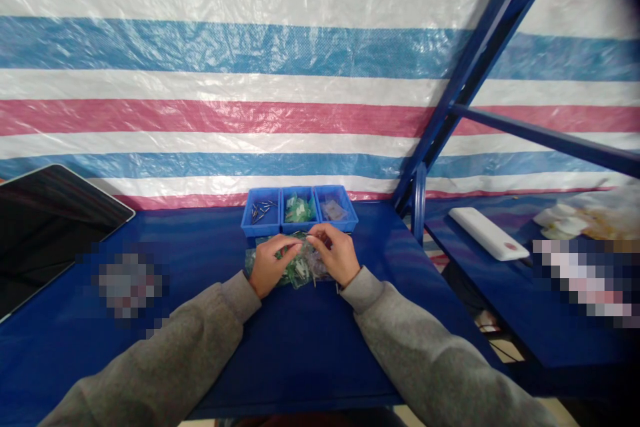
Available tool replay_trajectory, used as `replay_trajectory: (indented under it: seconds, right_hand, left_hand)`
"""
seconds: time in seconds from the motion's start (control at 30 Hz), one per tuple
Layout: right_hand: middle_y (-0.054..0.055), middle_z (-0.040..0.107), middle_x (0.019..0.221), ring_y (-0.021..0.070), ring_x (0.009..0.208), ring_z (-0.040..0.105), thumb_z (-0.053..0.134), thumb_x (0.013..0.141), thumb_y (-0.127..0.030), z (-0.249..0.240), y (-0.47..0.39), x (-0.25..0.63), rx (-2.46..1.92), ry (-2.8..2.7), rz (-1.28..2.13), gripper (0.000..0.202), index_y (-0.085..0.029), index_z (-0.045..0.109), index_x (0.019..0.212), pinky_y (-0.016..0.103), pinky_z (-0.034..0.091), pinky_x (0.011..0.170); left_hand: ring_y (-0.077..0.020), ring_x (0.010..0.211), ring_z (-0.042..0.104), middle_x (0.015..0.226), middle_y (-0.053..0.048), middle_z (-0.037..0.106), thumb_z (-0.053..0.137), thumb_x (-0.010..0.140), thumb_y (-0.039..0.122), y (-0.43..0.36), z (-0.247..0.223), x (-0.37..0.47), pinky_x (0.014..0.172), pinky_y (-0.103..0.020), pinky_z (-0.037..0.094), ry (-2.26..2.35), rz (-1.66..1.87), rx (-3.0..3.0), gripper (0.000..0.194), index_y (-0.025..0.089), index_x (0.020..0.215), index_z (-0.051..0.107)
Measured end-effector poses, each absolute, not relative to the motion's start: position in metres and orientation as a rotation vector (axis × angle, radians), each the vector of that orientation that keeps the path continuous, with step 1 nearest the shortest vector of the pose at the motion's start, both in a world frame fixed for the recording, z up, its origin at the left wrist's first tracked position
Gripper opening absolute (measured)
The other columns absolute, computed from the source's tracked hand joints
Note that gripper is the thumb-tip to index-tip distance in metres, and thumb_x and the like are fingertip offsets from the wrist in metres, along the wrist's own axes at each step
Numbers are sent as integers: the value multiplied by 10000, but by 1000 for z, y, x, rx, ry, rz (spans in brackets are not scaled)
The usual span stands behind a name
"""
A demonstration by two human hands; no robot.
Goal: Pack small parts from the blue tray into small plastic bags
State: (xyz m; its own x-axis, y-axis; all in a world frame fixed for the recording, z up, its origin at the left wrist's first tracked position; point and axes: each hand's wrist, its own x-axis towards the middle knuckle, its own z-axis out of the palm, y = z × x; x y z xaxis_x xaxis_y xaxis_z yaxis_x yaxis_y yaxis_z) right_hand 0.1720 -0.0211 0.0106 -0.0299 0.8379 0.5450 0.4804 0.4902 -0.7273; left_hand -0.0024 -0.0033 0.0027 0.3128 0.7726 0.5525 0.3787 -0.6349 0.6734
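Note:
My left hand and my right hand meet over a mixed pile of green-and-white pieces, clear plastic bits and thin metal pins. Thumb and fingers are pinched together on both hands. Between the fingertips is something small and thin, too small to name. Just behind the hands stand three blue bins in a row. Slim metal pieces lie in the left bin. Green-and-white pieces fill much of the middle bin. The right bin holds clear plastic pieces.
A dark screen with a pale edge is at the left. On the blue table lies a blurred-out object. To the right, beyond a blue metal frame, a white oblong device sits near plastic bags.

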Motion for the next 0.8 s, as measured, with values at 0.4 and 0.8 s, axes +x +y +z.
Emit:
replay_trajectory:
  seconds: [0.4,0.8]
  right_hand:
    - [1,579,680,118,585,519,527,789,-193,6,-19,170,-1140,-1793,432,59,-174,578,767,222,396,553]
    - [-25,550,593,102,507,489,551,767,-233,10,-21,171,-1115,-1781,574,73,-170,582,788,204,384,498]
  left_hand:
    - [-155,708,613,762,-27,661,582,787,326,-6,7,0,675,-265,487,1070,1252,1958,169,163,819,609]
    - [-160,729,612,817,-40,683,562,809,291,-5,6,-1,707,-277,486,1004,1189,2028,166,170,846,669]
